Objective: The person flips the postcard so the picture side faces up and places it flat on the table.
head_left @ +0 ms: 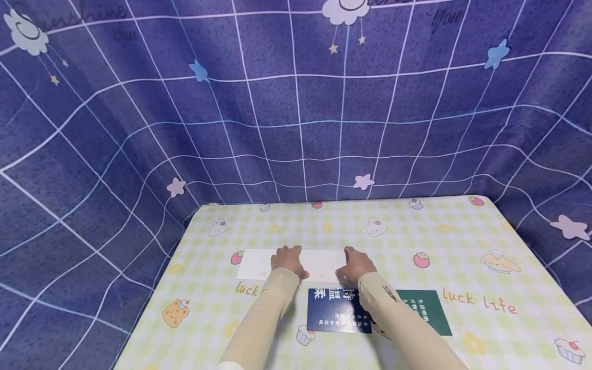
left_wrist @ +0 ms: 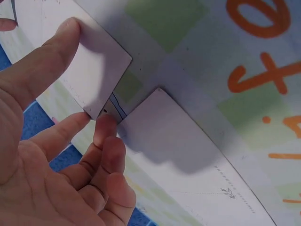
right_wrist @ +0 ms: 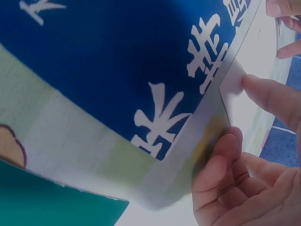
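Two white cards lie in a row on the table in the head view. My left hand (head_left: 287, 260) is over the gap between them, holding the left end of the right white card (head_left: 322, 264). In the left wrist view its thumb lies on that card and the index fingertip touches a corner; the other fingers curl beside it. My right hand (head_left: 358, 265) holds the same card's right end, thumb on its face in the right wrist view. The left white card (head_left: 253, 263) lies partly behind my left hand, with faint print and a small drawing.
Nearer to me lie a navy blue card (head_left: 335, 313) with white characters and a green card (head_left: 430, 311), both partly under my right forearm. The checked tablecloth (head_left: 199, 339) has cartoon prints. A dark blue grid curtain (head_left: 277, 103) hangs behind the table.
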The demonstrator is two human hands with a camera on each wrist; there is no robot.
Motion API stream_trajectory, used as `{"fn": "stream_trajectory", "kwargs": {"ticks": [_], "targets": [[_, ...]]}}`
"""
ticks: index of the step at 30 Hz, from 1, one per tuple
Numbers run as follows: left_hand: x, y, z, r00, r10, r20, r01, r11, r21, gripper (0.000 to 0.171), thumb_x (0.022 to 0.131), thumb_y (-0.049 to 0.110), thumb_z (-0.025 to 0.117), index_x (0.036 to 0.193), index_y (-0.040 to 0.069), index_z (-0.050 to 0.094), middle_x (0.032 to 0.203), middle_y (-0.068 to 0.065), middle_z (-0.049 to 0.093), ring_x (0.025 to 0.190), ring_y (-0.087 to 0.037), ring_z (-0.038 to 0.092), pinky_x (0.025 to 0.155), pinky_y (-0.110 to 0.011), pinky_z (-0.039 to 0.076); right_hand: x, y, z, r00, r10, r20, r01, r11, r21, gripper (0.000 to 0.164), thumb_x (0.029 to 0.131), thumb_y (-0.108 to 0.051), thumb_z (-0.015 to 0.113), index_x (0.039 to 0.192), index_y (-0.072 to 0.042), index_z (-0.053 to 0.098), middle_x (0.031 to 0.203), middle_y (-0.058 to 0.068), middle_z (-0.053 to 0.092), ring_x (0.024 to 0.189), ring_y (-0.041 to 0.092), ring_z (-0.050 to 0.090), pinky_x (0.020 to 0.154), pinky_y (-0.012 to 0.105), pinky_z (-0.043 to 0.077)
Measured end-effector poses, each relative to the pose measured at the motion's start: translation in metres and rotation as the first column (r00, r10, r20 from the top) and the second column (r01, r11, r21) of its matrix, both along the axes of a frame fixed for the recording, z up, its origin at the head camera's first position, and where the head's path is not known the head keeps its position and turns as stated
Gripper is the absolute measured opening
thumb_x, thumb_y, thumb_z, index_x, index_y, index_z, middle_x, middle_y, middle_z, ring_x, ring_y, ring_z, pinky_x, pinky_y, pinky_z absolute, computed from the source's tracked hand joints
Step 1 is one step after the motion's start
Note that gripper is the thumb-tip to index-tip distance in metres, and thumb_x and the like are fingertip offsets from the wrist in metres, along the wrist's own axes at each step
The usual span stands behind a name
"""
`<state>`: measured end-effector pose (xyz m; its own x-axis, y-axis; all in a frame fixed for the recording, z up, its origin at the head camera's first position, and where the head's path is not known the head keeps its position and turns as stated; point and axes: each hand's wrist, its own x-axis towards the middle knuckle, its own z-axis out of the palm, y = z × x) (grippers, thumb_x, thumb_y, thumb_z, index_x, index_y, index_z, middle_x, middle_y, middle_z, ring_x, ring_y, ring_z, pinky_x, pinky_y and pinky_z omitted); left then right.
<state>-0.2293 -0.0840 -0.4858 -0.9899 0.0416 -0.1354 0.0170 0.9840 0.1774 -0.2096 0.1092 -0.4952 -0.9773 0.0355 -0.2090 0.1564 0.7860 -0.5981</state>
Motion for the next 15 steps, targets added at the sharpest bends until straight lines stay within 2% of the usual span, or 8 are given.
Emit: {"fn": "stream_trajectory", "kwargs": {"ticks": [3,11,15], "targets": [[-0.0025,0.0003,-0.0016,1.0,0.005,0.005,-0.005,1.0,-0.01,0.085,0.064,0.035,0.095,0.139,0.015,0.061,0.128,-0.015,0.065,0.12,-0.036,0.057,0.1,-0.052,0.046,-0.0003,-0.0004,-0.0009,1.0,0.009,0.001,-0.009,1.0,0.001,0.081,0.076,-0.017,0.085,0.146,0.003,0.048,0.135,0.028,0.059,0.122,0.046,0.058,0.104,0.056,0.044],[-0.0031,0.0007,-0.0021,0.999,0.005,-0.035,-0.005,1.0,0.013,0.085,0.061,0.032,0.097,0.134,0.013,0.06,0.118,-0.016,0.065,0.115,-0.036,0.058,0.096,-0.051,0.047,-0.0002,0.0003,0.001,1.0,0.001,-0.004,-0.001,1.0,-0.004,0.08,0.076,-0.017,0.084,0.145,0.003,0.048,0.129,0.029,0.062,0.116,0.046,0.061,0.1,0.056,0.047],[-0.0026,-0.0019,-0.0037,0.998,0.001,-0.064,0.002,0.999,0.052,0.085,0.059,0.03,0.098,0.132,0.013,0.057,0.115,-0.016,0.064,0.113,-0.035,0.058,0.095,-0.05,0.048,0.0004,0.0037,-0.0016,1.0,-0.02,0.012,0.021,0.997,-0.069,0.082,0.08,-0.022,0.083,0.147,0.005,0.043,0.133,0.032,0.058,0.12,0.048,0.058,0.102,0.057,0.045]]}}
